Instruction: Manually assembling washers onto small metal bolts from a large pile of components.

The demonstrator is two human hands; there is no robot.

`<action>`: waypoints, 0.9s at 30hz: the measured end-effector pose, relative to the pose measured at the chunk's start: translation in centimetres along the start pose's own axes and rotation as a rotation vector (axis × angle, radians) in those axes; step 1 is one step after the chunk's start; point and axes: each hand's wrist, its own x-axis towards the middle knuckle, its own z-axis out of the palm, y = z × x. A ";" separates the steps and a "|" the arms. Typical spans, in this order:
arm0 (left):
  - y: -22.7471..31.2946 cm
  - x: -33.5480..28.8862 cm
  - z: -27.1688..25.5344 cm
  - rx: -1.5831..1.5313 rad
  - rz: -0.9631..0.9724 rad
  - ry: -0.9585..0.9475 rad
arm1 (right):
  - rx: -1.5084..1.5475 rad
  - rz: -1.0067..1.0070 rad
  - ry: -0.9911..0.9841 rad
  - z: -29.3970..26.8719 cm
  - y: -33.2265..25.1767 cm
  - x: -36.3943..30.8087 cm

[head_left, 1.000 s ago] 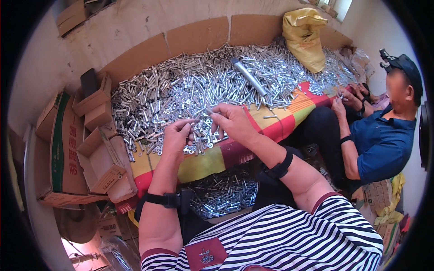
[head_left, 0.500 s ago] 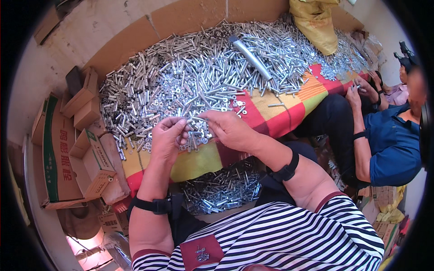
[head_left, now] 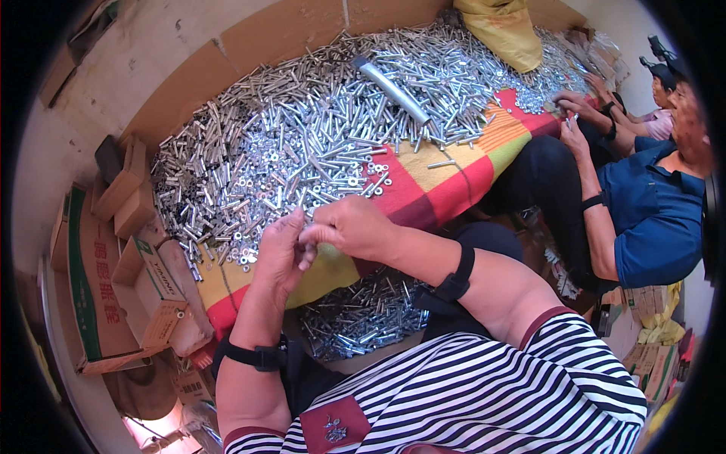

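My left hand (head_left: 281,246) and my right hand (head_left: 349,227) meet in front of me, at the near edge of a large heap of silver bolts and sleeves (head_left: 302,136). The left fingers are closed in a pinch around a small metal bolt, mostly hidden by the fingers. Right against it, my right hand has its thumb and fingers bent together; whatever they grip is covered. Loose nuts and washers (head_left: 378,168) lie just beyond my hands on a checked red and yellow cloth (head_left: 427,208).
A grey metal tube (head_left: 393,92) lies on the heap, with a yellow sack (head_left: 503,30) behind. Open cardboard boxes (head_left: 106,280) stand at left. Below the cloth, more bolts (head_left: 363,318) fill a container. A co-worker in a blue shirt (head_left: 654,216) sits at right, another person beyond.
My hands have drawn closer together, the right one turning over toward the left, and the bolt that showed between them is now mostly covered. The whole view has shifted slightly.
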 end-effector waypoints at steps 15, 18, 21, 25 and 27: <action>0.7 4.2 -0.6 1.502 0.462 0.493 | -0.539 0.311 0.154 -3.8 5.2 3.2; 0.2 4.0 -1.6 1.289 0.469 0.426 | -0.356 0.220 0.258 -3.6 3.9 2.6; -0.1 3.6 -2.3 1.191 0.756 0.350 | 0.391 0.410 0.286 -3.0 1.5 2.1; -0.3 3.0 -1.8 0.845 0.498 0.215 | 0.689 0.279 0.341 -1.6 0.5 1.5; -0.5 2.6 -1.2 0.590 0.404 0.107 | 0.653 0.283 0.318 -1.5 0.3 1.2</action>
